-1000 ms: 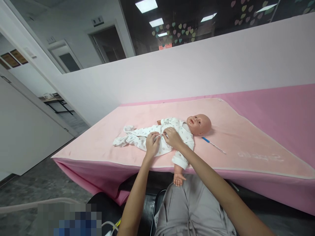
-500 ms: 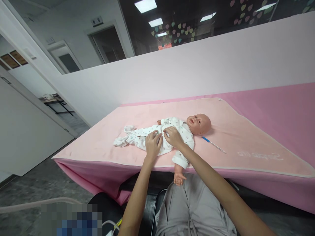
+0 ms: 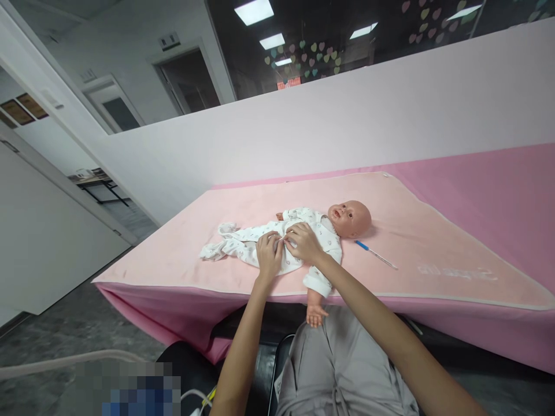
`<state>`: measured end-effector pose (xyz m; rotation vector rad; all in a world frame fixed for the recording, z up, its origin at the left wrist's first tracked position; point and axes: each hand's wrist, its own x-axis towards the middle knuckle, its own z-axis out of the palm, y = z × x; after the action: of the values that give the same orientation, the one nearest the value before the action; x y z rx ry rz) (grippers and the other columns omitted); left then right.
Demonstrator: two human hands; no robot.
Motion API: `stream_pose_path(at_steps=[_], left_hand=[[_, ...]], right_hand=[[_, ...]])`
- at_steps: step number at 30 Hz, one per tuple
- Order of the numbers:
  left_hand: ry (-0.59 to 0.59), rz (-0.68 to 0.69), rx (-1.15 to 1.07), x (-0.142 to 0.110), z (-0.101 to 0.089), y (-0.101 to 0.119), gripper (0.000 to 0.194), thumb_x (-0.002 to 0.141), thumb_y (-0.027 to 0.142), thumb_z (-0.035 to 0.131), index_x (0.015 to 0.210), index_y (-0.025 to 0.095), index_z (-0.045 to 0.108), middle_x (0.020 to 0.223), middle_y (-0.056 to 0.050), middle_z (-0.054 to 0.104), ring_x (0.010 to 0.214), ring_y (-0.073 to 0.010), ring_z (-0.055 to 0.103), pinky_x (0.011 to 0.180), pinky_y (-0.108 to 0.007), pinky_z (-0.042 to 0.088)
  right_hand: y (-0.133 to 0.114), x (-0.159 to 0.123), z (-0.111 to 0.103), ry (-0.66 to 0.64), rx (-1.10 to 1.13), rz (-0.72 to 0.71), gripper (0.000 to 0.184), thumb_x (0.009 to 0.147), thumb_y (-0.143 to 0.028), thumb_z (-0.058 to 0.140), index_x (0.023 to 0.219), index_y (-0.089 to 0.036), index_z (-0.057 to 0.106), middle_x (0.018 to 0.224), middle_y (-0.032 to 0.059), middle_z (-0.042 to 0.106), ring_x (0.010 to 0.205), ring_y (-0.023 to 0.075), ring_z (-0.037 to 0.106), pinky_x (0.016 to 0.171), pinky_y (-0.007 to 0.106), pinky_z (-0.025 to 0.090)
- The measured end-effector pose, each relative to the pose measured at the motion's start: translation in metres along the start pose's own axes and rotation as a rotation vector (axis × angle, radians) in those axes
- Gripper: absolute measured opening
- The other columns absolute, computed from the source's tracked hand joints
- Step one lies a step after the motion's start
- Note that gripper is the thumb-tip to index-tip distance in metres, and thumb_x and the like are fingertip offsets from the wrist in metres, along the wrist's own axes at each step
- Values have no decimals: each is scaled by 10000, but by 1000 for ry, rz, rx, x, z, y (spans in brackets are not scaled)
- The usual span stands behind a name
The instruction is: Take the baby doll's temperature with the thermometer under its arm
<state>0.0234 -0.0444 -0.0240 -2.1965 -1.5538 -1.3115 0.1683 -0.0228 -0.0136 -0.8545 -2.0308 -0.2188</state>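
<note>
A baby doll (image 3: 350, 219) lies on its back, head to the right, wearing a white patterned baby outfit (image 3: 247, 250). At the doll's middle, my left hand (image 3: 269, 253) closes its fingertips on the front of the clothing. Just right of it my right hand (image 3: 304, 242) is bent over the belly, its fingers pinching the same fabric. A small ridge of cloth shows between the two hands; any fastener there is too small to make out. One doll arm (image 3: 315, 311) hangs over the table's near edge, beside my right forearm.
Under the doll is a peach-coloured mat (image 3: 173, 242) on a pink cloth (image 3: 511, 202). A thermometer with a blue end (image 3: 376, 255) lies near the doll's head. A white low wall (image 3: 368, 121) runs behind the table. A blurred patch (image 3: 139, 396) is at lower left.
My right hand has shifted slightly left, closer to my left hand, and its fingers have drawn together on the cloth. The doll and thermometer stay put.
</note>
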Motion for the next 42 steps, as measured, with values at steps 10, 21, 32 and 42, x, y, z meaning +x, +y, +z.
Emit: stream_pose_path(at_steps=[10, 21, 32, 42], left_hand=[[36, -93, -113, 2, -2, 2, 186, 860, 295, 449, 922, 216, 605, 1007, -59, 566, 1000, -202, 494, 896, -360, 364], [-2, -260, 248, -12, -60, -50, 273, 851, 343, 412, 964, 242, 640, 1206, -90, 475, 1146, -309, 366, 957, -515, 266], [-377, 61, 150, 22, -60, -74, 289, 898, 319, 255, 925, 204, 519, 857, -61, 591, 855, -214, 528, 839, -381, 380], [-375, -89, 95, 34, -46, -65, 315, 900, 416, 239, 949, 214, 476, 808, -43, 610, 693, -183, 561, 622, -280, 388]], right_hand=[[-1, 0, -1, -28, 33, 3, 64, 768, -189, 549, 805, -189, 601, 906, 58, 610, 918, 208, 493, 869, 369, 329], [-1, -1, -1, -30, 24, 37, 57, 773, -176, 533, 765, -185, 589, 849, 46, 608, 869, 190, 497, 840, 345, 340], [-1, -1, -2, -50, 21, 38, 73, 780, -171, 514, 794, -179, 586, 834, 50, 600, 861, 192, 486, 840, 342, 330], [-1, 0, -2, -60, -1, 43, 87, 797, -182, 499, 784, -178, 585, 816, 49, 605, 829, 189, 490, 826, 340, 334]])
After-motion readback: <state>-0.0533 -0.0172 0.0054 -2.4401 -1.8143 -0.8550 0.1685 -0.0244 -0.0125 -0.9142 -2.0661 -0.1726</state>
